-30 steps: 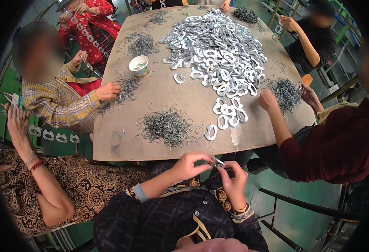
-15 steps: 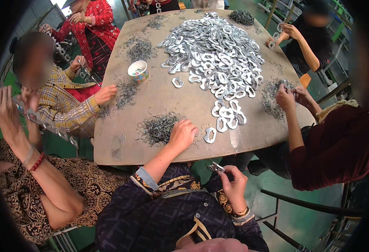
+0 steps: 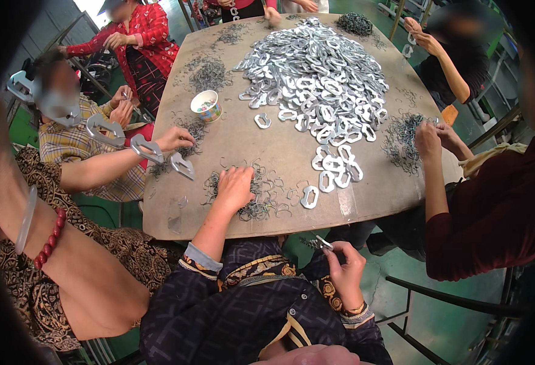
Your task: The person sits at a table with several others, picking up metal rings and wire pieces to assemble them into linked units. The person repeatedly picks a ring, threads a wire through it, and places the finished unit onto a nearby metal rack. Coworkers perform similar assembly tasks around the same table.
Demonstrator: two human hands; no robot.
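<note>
The left grip (image 3: pixel 236 187) lies spread, fingers down, on a loose heap of thin grey wire clips (image 3: pixel 252 193) near the brown tabletop (image 3: pixel 267 152) edge, seemingly picking one. The right grip (image 3: pixel 343 264), below the edge, pinches a small flat silver metal link (image 3: pixel 323 242). Next likely calls for bringing a clip to that link. A small patterned paper cup (image 3: pixel 206 104) stands upper left; no labels are readable.
</note>
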